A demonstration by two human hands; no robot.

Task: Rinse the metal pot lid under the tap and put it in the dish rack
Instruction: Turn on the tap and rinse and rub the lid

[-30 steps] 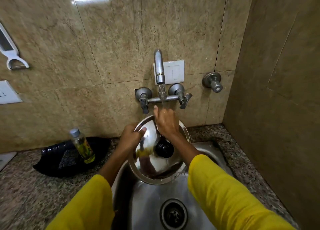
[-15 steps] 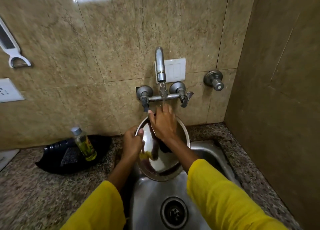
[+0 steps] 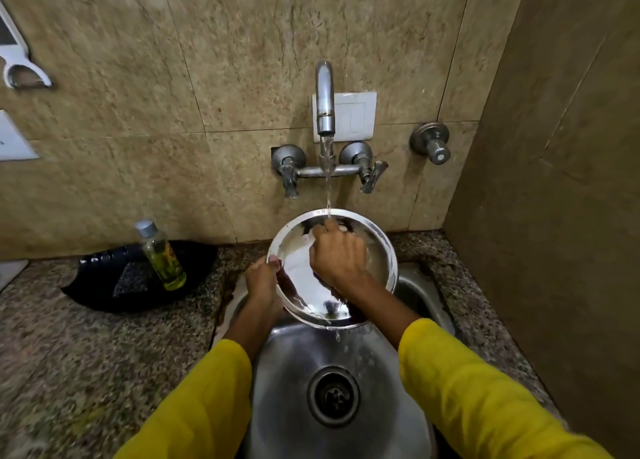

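Observation:
A round shiny metal pot lid (image 3: 377,250) is held tilted over the sink (image 3: 294,372), its far rim under the running tap (image 3: 325,98). My left hand (image 3: 263,282) grips the lid's left rim with the thumb on top. My right hand (image 3: 337,250) lies on the lid's face with fingers curled, right where the water stream lands; it hides the lid's black knob. Water drips off the lid's lower edge into the basin. No dish rack is in view.
A small bottle of yellow-green liquid (image 3: 160,255) stands on a black tray (image 3: 104,285) on the granite counter (image 3: 86,354) at left. Two tap handles (image 3: 367,171) sit on the tiled wall. A brown side wall (image 3: 554,216) closes off the right. The drain (image 3: 333,396) lies below the lid.
The lid has tipped up more toward me. My right hand slid from the lid's far rim onto its face, covering the knob. My left hand stays on the left rim.

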